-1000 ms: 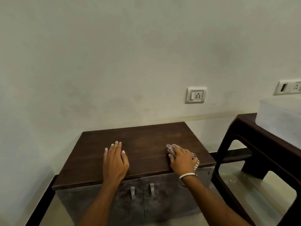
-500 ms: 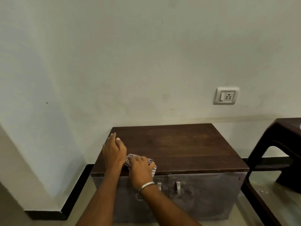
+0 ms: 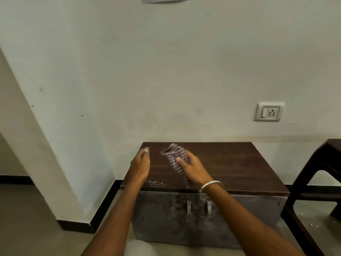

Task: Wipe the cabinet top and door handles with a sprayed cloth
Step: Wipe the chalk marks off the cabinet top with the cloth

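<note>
A low cabinet with a dark brown wooden top (image 3: 230,163) stands against the wall. Its grey doors carry two metal handles, one left (image 3: 188,206) and one right (image 3: 208,206), side by side at the middle. My right hand (image 3: 193,169) grips a checked cloth (image 3: 175,157), lifted above the left part of the top, with one end hanging down. My left hand (image 3: 141,164) hovers over the top's left edge with fingers straight, holding nothing. Pale crumbs or dust (image 3: 156,182) lie near the front left edge.
A dark brown plastic stool (image 3: 317,174) stands right of the cabinet. A wall socket (image 3: 269,112) sits above the cabinet's right side. A wall column (image 3: 55,145) juts out on the left, with black skirting along the floor.
My right hand has lifted the cloth off the front left edge of the top, and the cloth now hangs loose. My left hand has come off the top. The camera has shifted further left.
</note>
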A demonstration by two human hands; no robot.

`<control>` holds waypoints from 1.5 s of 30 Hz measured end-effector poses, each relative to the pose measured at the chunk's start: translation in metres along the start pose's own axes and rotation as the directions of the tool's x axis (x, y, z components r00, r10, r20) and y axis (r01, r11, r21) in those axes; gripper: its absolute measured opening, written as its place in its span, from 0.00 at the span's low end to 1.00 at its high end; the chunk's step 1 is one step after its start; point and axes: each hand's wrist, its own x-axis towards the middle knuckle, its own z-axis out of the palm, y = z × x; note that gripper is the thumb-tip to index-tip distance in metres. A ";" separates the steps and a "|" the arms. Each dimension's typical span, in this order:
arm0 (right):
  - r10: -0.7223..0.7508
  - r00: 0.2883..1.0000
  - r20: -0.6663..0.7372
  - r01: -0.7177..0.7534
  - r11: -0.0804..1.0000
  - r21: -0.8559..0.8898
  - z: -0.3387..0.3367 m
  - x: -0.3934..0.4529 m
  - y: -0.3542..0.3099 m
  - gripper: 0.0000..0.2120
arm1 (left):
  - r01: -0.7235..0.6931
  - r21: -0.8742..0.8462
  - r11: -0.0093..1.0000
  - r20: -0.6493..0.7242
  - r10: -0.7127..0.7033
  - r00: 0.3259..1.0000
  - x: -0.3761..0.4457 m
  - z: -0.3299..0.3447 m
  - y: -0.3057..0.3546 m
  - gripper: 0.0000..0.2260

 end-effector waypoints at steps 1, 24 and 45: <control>0.018 0.999 -0.028 -0.016 0.998 0.060 -0.014 -0.003 -0.004 0.12 | 0.032 -0.088 0.996 0.127 -0.021 0.992 -0.004 0.007 0.005 0.19; 0.093 0.952 -0.293 -0.270 0.710 -0.650 0.013 -0.008 0.068 0.12 | 0.036 0.573 0.819 -0.170 0.075 0.983 -0.005 -0.008 -0.060 0.19; -0.073 0.964 0.258 0.208 0.809 -0.550 0.213 0.013 0.024 0.12 | 0.187 0.545 0.817 -0.298 -0.020 0.954 -0.010 -0.094 -0.104 0.21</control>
